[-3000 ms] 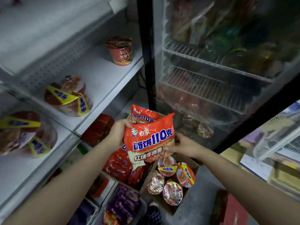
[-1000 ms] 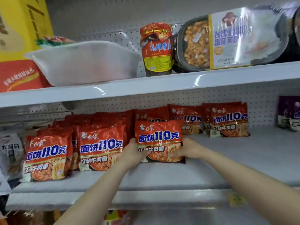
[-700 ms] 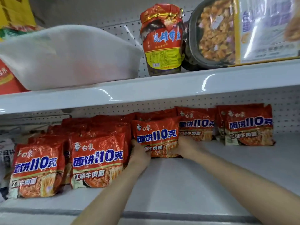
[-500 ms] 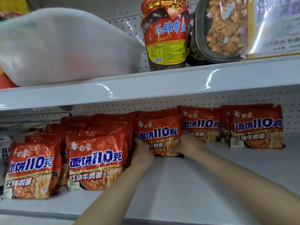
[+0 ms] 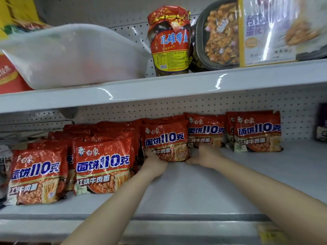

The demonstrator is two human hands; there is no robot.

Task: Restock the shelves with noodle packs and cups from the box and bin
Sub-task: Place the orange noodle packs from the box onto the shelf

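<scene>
Left hand (image 5: 153,160) and right hand (image 5: 203,154) grasping the lower corners of an upright red noodle pack (image 5: 165,139), on a white shelf (image 5: 203,188), more packs (image 5: 104,165) left and right.

A shop, plainly, a small grocery by the look of it. White metal shelving (image 5: 159,91) with a pegboard back panel (image 5: 203,105). Rows of identical red noodle packs (image 5: 104,163) faced outward from nine to three o'clock. Up at twelve, a labelled jar (image 5: 169,41); at one, a boxed ready meal (image 5: 265,30). Toward five, a yellow price tag (image 5: 270,232) on the shelf edge.
</scene>
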